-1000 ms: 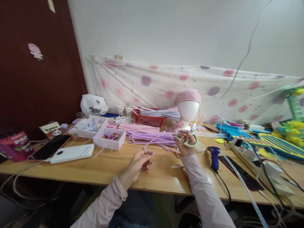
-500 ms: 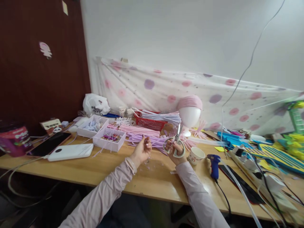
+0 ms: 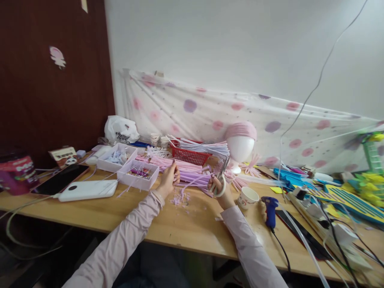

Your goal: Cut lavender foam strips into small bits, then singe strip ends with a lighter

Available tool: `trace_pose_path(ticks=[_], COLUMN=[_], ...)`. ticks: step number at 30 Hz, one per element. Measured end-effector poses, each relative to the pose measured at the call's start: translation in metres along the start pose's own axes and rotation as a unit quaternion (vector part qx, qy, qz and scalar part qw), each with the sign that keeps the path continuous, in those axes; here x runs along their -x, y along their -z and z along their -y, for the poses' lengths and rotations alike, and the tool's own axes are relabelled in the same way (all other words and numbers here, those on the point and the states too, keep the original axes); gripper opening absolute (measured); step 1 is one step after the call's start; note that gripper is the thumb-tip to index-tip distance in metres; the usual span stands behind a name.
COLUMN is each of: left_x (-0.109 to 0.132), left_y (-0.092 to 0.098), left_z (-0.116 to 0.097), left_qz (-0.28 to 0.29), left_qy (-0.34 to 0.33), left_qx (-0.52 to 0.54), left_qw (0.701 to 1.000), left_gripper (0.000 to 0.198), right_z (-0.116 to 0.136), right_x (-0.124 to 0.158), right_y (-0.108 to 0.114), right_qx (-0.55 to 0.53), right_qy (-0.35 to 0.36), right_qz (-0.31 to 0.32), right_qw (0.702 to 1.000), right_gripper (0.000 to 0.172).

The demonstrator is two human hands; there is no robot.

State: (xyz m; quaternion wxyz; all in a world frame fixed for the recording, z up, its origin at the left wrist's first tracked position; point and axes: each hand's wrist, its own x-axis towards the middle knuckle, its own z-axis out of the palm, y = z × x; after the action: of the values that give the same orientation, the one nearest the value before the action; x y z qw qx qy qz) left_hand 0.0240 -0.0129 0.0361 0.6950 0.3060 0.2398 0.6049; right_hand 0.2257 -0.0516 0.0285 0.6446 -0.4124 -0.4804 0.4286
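My right hand (image 3: 220, 187) is closed round the pale handles of a pair of scissors (image 3: 221, 178), blades pointing up and away. My left hand (image 3: 169, 179) is pinched on a purple pipe cleaner (image 3: 192, 182) at the near edge of a heap of pink and purple pipe cleaners (image 3: 183, 168). That strand runs from my left fingers toward the scissors. A small pile of purple fluff and cut bits (image 3: 180, 198) lies on the wooden table (image 3: 192, 224) just below my left hand.
A paper cup (image 3: 247, 197) and a blue glue gun (image 3: 271, 210) stand right of my right hand. A red basket (image 3: 189, 156), a white foam head (image 3: 240, 144), two white trays (image 3: 138, 175), a power bank (image 3: 88, 189), a phone (image 3: 61, 179) and a power strip (image 3: 318, 208) crowd the table.
Both hands have moved away from me to the pipe cleaner heap. My left hand has taken hold of a purple strand, and the scissors now sit close to it.
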Motion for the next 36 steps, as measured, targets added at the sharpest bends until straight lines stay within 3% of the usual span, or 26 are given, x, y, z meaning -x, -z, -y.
trace_pose_path(ticks=[2, 4, 8, 12, 18, 23, 29, 36], left_x=[-0.002, -0.003, -0.006, -0.007, -0.005, -0.004, 0.000, 0.003], left_y=[0.003, 0.005, 0.002, -0.004, -0.016, -0.022, -0.018, -0.017], left_z=[0.001, 0.002, 0.003, 0.005, 0.030, 0.053, 0.046, 0.038], left_qz=[0.012, 0.021, 0.036, 0.054, 0.086, 0.047, 0.015, 0.021], left_qy=[0.001, 0.003, 0.004, 0.008, 0.018, 0.019, 0.025, 0.058], left_qx=[-0.035, -0.063, -0.103, -0.120, -0.132, -0.114, -0.084, -0.030], left_qw=[0.999, 0.998, 0.994, 0.991, 0.987, 0.992, 0.996, 0.998], left_gripper=[0.036, 0.037, 0.038, 0.038, 0.029, 0.019, 0.016, 0.016], right_z=[0.003, 0.009, 0.017, 0.008, -0.006, -0.007, -0.009, -0.011], right_x=[0.000, 0.000, 0.002, 0.001, -0.002, 0.001, 0.005, 0.004], right_y=[0.000, -0.001, -0.004, -0.002, 0.005, 0.004, -0.002, 0.002], right_qx=[0.104, 0.149, 0.132, 0.062, 0.029, 0.064, 0.080, 0.032], right_qy=[0.020, 0.019, -0.026, -0.046, -0.018, 0.013, -0.005, -0.011], right_qz=[-0.029, -0.018, 0.058, 0.083, 0.042, -0.013, -0.071, -0.027], right_qw=[0.994, 0.988, 0.989, 0.994, 0.999, 0.998, 0.994, 0.999], right_gripper=[0.036, 0.037, 0.032, 0.030, 0.029, 0.031, 0.037, 0.040])
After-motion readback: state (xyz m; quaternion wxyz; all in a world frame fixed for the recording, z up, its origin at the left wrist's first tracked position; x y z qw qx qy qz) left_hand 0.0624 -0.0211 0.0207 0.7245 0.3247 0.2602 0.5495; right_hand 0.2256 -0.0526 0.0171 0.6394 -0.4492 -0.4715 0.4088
